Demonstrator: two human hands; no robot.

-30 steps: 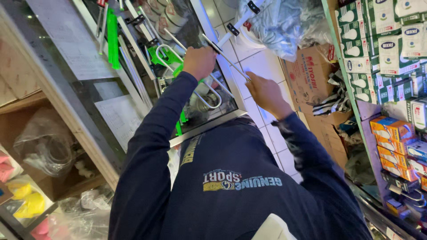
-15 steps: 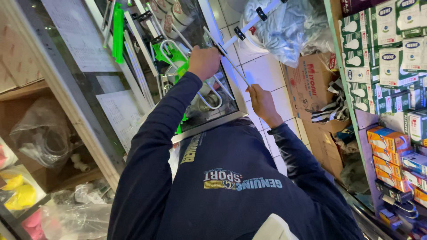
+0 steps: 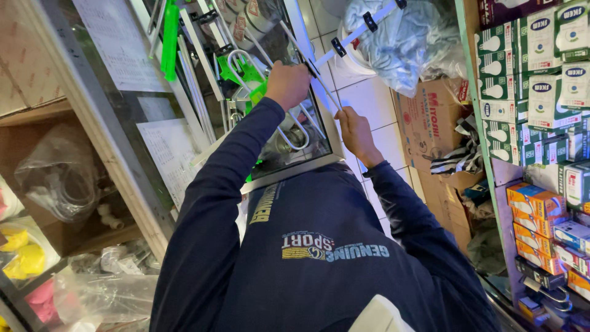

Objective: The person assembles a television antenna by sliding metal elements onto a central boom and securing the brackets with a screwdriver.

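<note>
An aluminium aerial [image 3: 367, 23] is being handled over the glass counter [image 3: 319, 161], with its white boom and black clips running up and to the right, above the tiled floor. The step in hand is judged to be the setting or straightening of one thin rod [image 3: 330, 93] on that aerial.

The left hand [image 3: 289, 83] is closed into a fist where the boom and rods meet, and the frame is gripped firmly there. The right hand [image 3: 355, 132] is placed lower. Its fingers are curled in towards the lower end of the thin rod, and the rod appears to be pinched, though the fingertips themselves are hidden behind the hand, so the exact hold cannot be told. A looped wire element [image 3: 296, 134] hangs just beside both wrists, over the glass.

Whatever is done next with the rod is judged to need a steady left-hand grip on the frame and a small, controlled movement from the right hand. The rods are thin and would probably bend easily.

A grey plastic bag [image 3: 418, 46] lies beyond the boom, with a cardboard box [image 3: 430, 120] near it and shelves of bulb cartons [image 3: 522, 74] at the right. Green plastic parts [image 3: 169, 37] hang at the left.
</note>
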